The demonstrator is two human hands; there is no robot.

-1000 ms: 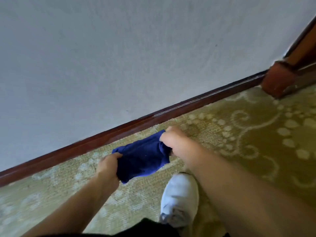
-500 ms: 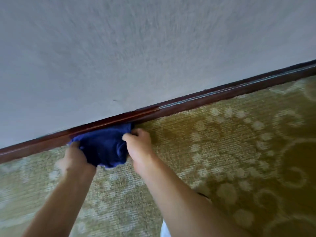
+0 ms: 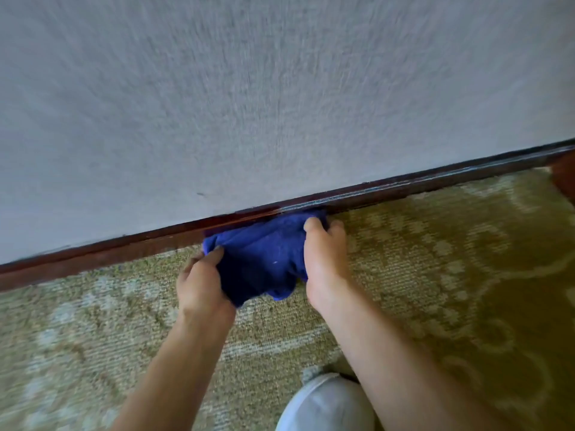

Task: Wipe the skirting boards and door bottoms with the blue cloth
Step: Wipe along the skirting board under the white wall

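Pressing against the skirting [image 3: 404, 189], a blue cloth [image 3: 264, 253] is held bunched between both hands at the foot of the wall [image 3: 280, 88]. The cloth's upper edge is laid on the dark wooden board, while its lower folds hang loose just above the carpet [image 3: 435, 275]. The left hand [image 3: 202, 284] is clamped on the cloth's left end, with the thumb over the top fold and the fingers tucked beneath it. The right hand [image 3: 325, 259] is clamped on the right end, its thumb laid on the cloth's upper corner and its fingers curled round the far side, close to the board. Between the two grips the cloth is stretched in a short, crumpled band. Beyond the right grip the skirting is seen running up to the picture's right edge, where a pale streak is shown along its top face; beyond the left grip it is seen running down to the left edge, darker and glossier. Behind both grips, the grey textured wall is blurred. Below the grips, the olive carpet with pale scrollwork is spread across the floor. Near the bottom edge, under the right forearm, the toe of a white shoe [image 3: 326, 405] is seen on the carpet.
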